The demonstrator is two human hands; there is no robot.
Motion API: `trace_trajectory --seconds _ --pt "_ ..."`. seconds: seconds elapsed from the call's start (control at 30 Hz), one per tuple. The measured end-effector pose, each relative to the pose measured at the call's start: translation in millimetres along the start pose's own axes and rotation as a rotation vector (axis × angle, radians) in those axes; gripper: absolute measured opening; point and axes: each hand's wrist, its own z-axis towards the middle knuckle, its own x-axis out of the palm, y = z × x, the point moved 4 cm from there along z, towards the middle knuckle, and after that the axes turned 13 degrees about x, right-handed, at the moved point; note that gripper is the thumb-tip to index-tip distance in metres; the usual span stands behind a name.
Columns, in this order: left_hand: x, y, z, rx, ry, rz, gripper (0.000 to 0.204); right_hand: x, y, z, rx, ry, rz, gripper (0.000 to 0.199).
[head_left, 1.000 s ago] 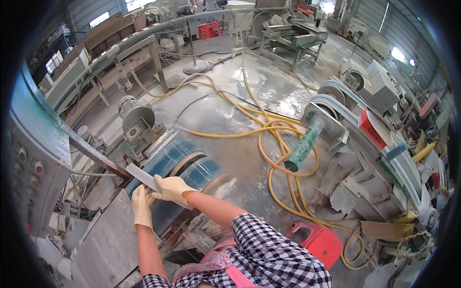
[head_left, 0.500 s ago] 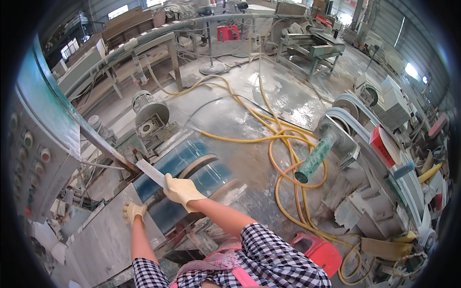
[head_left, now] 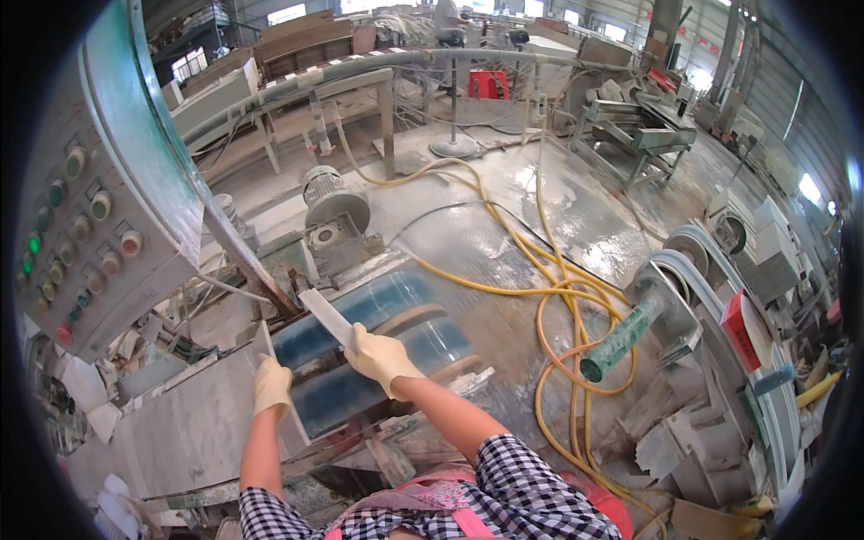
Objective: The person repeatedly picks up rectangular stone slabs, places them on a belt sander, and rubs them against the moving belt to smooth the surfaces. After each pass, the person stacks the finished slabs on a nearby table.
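Two gloved hands, right hand [head_left: 380, 355] gripping one grey strip [head_left: 326, 317], left hand [head_left: 272, 385] clasping one slab edge [head_left: 270, 360].

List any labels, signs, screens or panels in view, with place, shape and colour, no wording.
Control panel: far left, above the left hand; grey tilted box face with round green, red and pale buttons.
Red tag: right side, on the curved machine guard; small red rectangle with white edge.
Screens: none visible.

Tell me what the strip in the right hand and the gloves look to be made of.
Strip: probably cut stone or ceramic tile; pale grey, matte, flat and rigid with straight edges. Gloves on the right hand and left hand: thin cream rubber or latex, judging by the smooth, close fit.
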Motion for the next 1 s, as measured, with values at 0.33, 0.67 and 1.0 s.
trace_trajectory --seconds 0.33,0.67,1.0 --pt "8 28 -12 0.177 -0.161 -0.887 0.039 7 -4 6 -0.008 0.003 -0.019 0.051" --pt "25 -119 -22 0.225 0.176 -1.526 0.033 -2 -9 5 -0.104 0.036 -0.011 0.07" --pt "-23 -171 26 1.183 -0.283 0.745 0.063 -4 -4 3 -0.006 0.058 -0.067 0.054"
